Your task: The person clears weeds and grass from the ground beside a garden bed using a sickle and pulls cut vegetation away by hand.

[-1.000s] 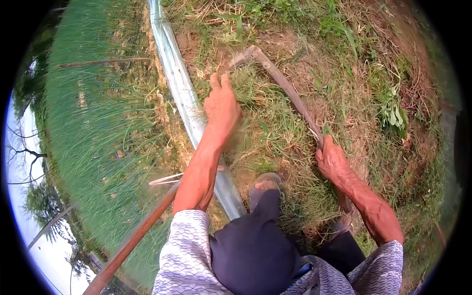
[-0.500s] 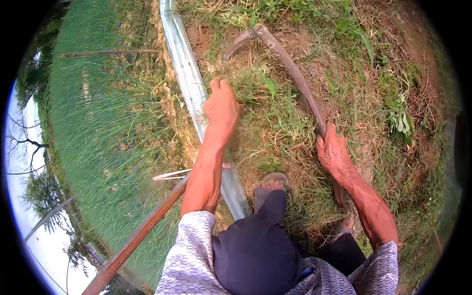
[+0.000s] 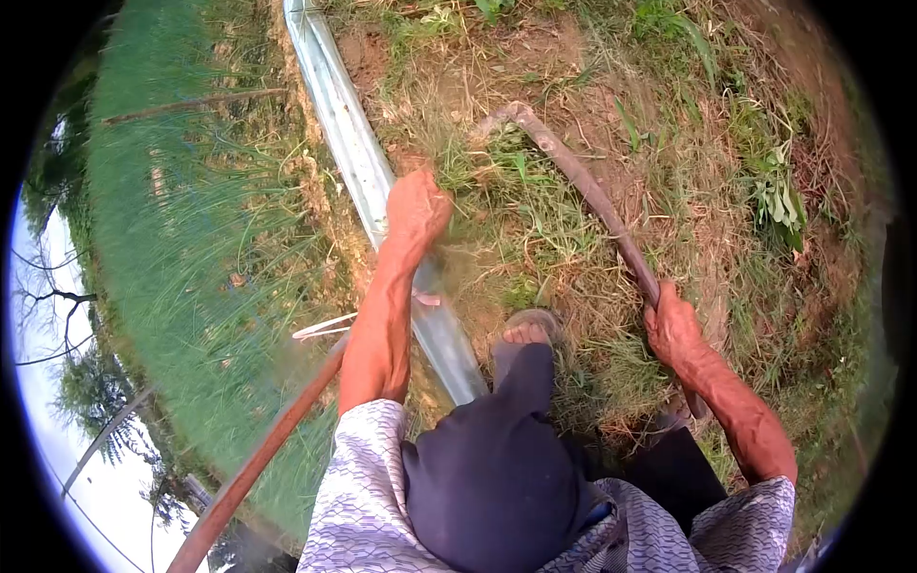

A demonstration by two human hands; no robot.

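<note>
My right hand (image 3: pixel 674 329) is wrapped round the wooden handle of a hand hoe (image 3: pixel 597 196). Its bent head lies at the far end of the curved shaft, down at the weedy soil, with the tip partly blurred among grass (image 3: pixel 521 172). Beside the long strip of clear plastic sheeting (image 3: pixel 358 158), my left hand (image 3: pixel 418 205) is closed in a fist at the edge of the grass. Whatever lies inside those fingers is hidden.
Rows of thin green crop (image 3: pixel 162 239) grow left of the plastic. A wooden pole (image 3: pixel 267 458) with a pale string slants in from the lower left. My sandalled foot (image 3: pixel 528 329) stands on the ground below the grass. A leafy weed (image 3: pixel 781 205) is at the right.
My right hand has drawn the hoe down and to the right, its head moving nearer. The left hand has moved slightly down, its fingers now curled into a fist.
</note>
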